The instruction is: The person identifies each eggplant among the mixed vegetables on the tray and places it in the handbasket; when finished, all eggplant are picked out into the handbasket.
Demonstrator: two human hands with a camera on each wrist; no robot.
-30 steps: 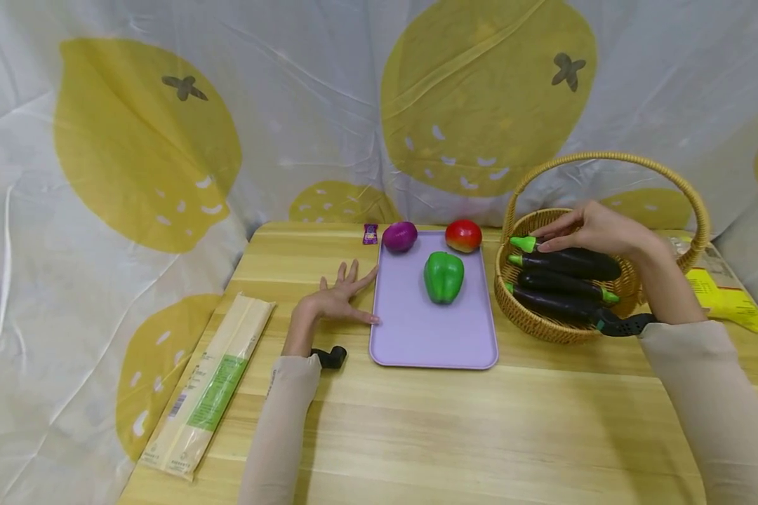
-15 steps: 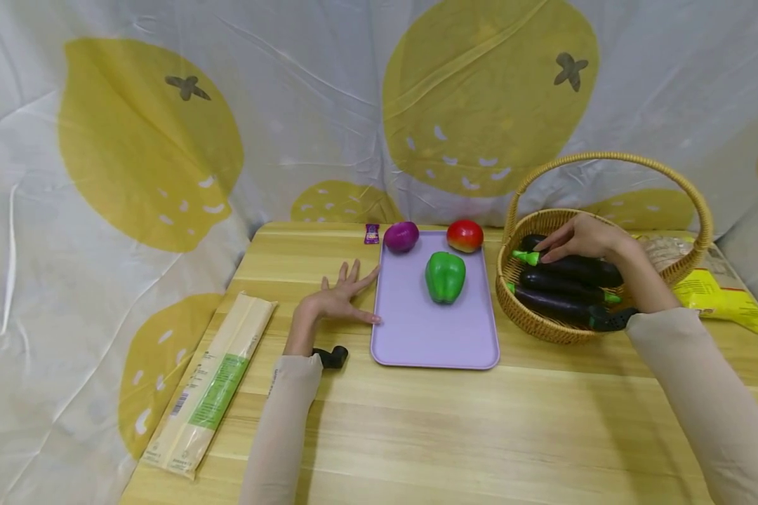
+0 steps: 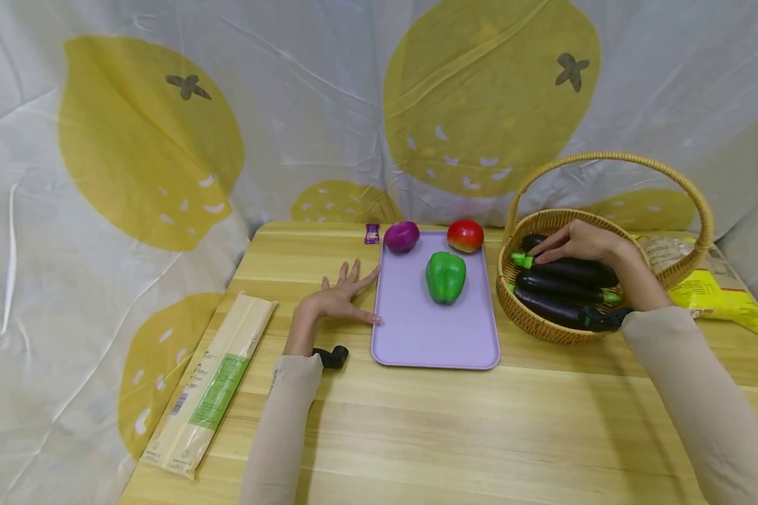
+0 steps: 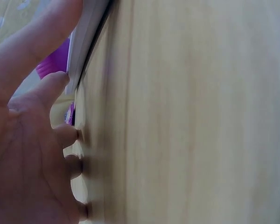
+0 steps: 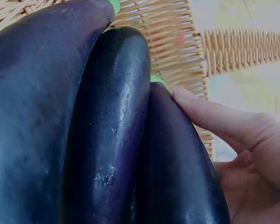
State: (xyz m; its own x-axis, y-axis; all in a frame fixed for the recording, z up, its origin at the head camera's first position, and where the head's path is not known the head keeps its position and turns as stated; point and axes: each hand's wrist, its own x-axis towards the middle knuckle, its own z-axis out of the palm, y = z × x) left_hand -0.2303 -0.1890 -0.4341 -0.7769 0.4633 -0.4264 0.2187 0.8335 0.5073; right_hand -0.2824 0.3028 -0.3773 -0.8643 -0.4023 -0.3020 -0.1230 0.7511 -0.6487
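Several dark purple eggplants lie side by side in a wicker basket (image 3: 540, 331) on the right. My right hand (image 3: 584, 242) reaches in under the arched handle and pinches the rear eggplant (image 3: 575, 271) close to its green stem. In the right wrist view the thumb (image 5: 214, 114) presses against that eggplant (image 5: 177, 158); the other fingers are mostly hidden behind it. My left hand (image 3: 335, 300) has its fingers spread, with thumb and index fingertip at the left rim of the lilac tray (image 3: 410, 337). A green bell pepper (image 3: 445, 278) sits on the tray.
A purple onion (image 3: 401, 237) and a red round fruit (image 3: 465, 236) are at the tray's back corners. A small purple packet (image 3: 371, 233) lies beside the onion. A long noodle-like package (image 3: 208, 386) lies left; a yellow bag (image 3: 723, 291) lies behind the basket.
My right hand has lowered slightly and moved toward the front of the basket, bringing the eggplant's stem end down among the others. The left hand and tray stay in place.
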